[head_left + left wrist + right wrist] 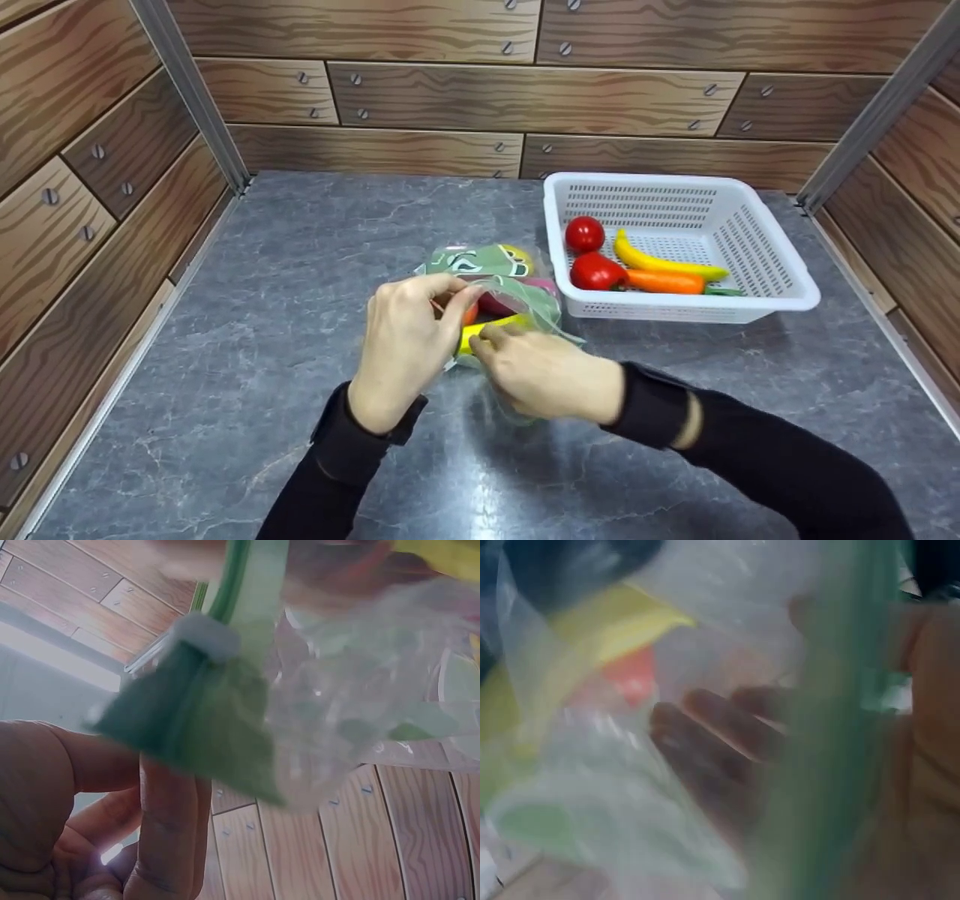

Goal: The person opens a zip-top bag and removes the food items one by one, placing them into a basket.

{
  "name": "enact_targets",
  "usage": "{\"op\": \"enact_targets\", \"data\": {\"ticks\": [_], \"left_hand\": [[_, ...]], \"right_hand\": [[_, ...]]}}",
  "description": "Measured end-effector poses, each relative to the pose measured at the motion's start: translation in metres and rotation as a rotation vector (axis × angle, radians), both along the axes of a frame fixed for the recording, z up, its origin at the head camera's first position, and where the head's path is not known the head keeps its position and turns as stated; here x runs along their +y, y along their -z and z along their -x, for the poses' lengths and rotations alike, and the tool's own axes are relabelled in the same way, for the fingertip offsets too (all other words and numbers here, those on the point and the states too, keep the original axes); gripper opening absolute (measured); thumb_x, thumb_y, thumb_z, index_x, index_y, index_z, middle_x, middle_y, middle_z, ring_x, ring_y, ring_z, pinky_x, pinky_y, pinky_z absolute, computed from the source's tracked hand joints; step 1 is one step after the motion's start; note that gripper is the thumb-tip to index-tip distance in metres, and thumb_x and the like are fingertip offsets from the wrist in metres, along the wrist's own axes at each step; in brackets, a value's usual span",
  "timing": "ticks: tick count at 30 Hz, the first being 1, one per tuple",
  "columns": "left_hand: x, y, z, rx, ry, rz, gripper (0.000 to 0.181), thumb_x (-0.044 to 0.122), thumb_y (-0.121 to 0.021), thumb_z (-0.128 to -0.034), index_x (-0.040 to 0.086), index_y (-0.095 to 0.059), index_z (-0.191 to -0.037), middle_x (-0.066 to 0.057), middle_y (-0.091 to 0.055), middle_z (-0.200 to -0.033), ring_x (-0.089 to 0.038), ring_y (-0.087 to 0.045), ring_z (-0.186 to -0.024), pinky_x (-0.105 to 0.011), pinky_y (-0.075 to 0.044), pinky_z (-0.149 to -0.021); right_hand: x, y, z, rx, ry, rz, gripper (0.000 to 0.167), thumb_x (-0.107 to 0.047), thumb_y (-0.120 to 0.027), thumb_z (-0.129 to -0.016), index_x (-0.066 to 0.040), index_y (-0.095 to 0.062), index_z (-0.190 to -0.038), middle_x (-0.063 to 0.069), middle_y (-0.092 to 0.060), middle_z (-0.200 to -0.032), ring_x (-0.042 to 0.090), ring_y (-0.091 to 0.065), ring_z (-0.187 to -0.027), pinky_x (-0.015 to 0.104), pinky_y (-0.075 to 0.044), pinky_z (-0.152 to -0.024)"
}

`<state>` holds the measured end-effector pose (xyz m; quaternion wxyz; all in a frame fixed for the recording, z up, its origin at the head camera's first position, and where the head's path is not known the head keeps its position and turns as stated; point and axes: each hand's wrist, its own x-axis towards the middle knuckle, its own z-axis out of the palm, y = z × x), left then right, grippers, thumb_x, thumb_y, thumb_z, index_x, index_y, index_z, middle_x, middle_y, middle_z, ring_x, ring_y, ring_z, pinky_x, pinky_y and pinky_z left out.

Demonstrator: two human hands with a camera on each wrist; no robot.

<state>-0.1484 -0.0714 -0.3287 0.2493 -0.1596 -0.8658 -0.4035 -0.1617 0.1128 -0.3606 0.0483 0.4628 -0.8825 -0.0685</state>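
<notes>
Viewing remotely, I record a clear plastic bag (480,261) with green printed panels lying on the grey marbled tabletop (300,225), left of a white basket (675,307). White markings show on the green panel; whether they are letters or a drawing I cannot establish, and I read no word or brand. I find no legible label elsewhere.

The left hand (405,341) pinches the bag's edge between thumb and forefinger. The right hand (551,371) is at the bag's mouth; its fingers look extended and loose in the right wrist view, grasping nothing that I can see. Blur prevents me from saying whether they touch the yellow piece (495,325) in the bag. Beside that piece I note an orange-red item (470,313), only partly visible.

In the left wrist view, a green strip (236,585) borders the bag, with a blurred pale fitting (206,636) on it.

Basket contents: a tomato (585,235), a red pepper (596,271), a banana (664,262) and a carrot (666,282). Both forearms carry black sleeves (780,442).
</notes>
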Motion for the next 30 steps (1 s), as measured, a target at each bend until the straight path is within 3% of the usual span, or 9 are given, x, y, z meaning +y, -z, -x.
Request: {"op": "enact_targets", "data": {"ticks": [3, 8, 14, 22, 27, 30], "left_hand": [[0.001, 0.000, 0.000, 0.005, 0.009, -0.002, 0.014, 0.022, -0.079, -0.0952, 0.012, -0.083, -0.087, 0.000, -0.078, -0.074, -0.012, -0.070, -0.063, -0.030, -0.055, -0.060], [0.002, 0.000, 0.000, 0.002, 0.005, 0.003, 0.012, 0.021, -0.079, -0.0949, 0.011, -0.083, -0.089, -0.001, -0.079, -0.076, -0.012, -0.071, -0.063, -0.031, -0.056, -0.061], [0.004, 0.000, -0.001, -0.023, 0.010, 0.015, 0.012, 0.021, -0.079, -0.0955, 0.011, -0.084, -0.092, -0.003, -0.081, -0.080, -0.012, -0.072, -0.064, -0.032, -0.057, -0.062], [0.003, 0.000, 0.000, -0.025, 0.022, 0.013, 0.011, 0.020, -0.078, -0.0958, 0.011, -0.084, -0.092, -0.001, -0.080, -0.079, -0.011, -0.071, -0.064, -0.030, -0.057, -0.062], [0.002, -0.001, 0.000, -0.015, 0.018, 0.004, 0.011, 0.020, -0.078, -0.0961, 0.011, -0.084, -0.092, -0.001, -0.080, -0.079, -0.012, -0.072, -0.065, -0.030, -0.057, -0.062], [0.001, -0.001, 0.000, -0.005, 0.020, -0.002, 0.011, 0.020, -0.078, -0.0961, 0.012, -0.084, -0.092, -0.001, -0.080, -0.078, -0.012, -0.072, -0.065, -0.030, -0.057, -0.061]], "right_hand": [[-0.008, 0.013, 0.012, -0.013, 0.031, -0.078, 0.041, -0.013, -0.068, -0.097, 0.000, -0.058, -0.134, 0.016, -0.067, -0.121, 0.030, -0.067, -0.109, 0.040, -0.061, -0.091], [-0.018, 0.024, 0.030, -0.002, 0.170, -0.206, 0.053, -0.025, -0.069, -0.099, 0.001, -0.052, -0.141, 0.017, -0.063, -0.130, 0.030, -0.063, -0.115, 0.039, -0.059, -0.097], [-0.023, 0.032, 0.045, -0.104, 0.330, -0.273, 0.045, -0.035, -0.063, -0.105, 0.001, -0.058, -0.132, 0.019, -0.065, -0.125, 0.031, -0.066, -0.110, 0.045, -0.065, -0.084], [-0.021, 0.042, 0.049, 0.175, 0.236, -0.341, 0.036, -0.028, -0.070, -0.100, -0.003, -0.064, -0.125, 0.012, -0.073, -0.113, 0.023, -0.069, -0.098, 0.031, -0.061, -0.074], [-0.018, 0.036, 0.042, 0.206, 0.219, -0.318, 0.032, -0.024, -0.076, -0.094, -0.006, -0.066, -0.118, 0.008, -0.071, -0.106, 0.020, -0.066, -0.093, 0.030, -0.059, -0.070], [-0.014, 0.035, 0.032, 0.291, 0.188, -0.244, 0.028, -0.026, -0.078, -0.091, -0.009, -0.067, -0.111, 0.005, -0.068, -0.098, 0.019, -0.064, -0.084, 0.028, -0.055, -0.062]]}}
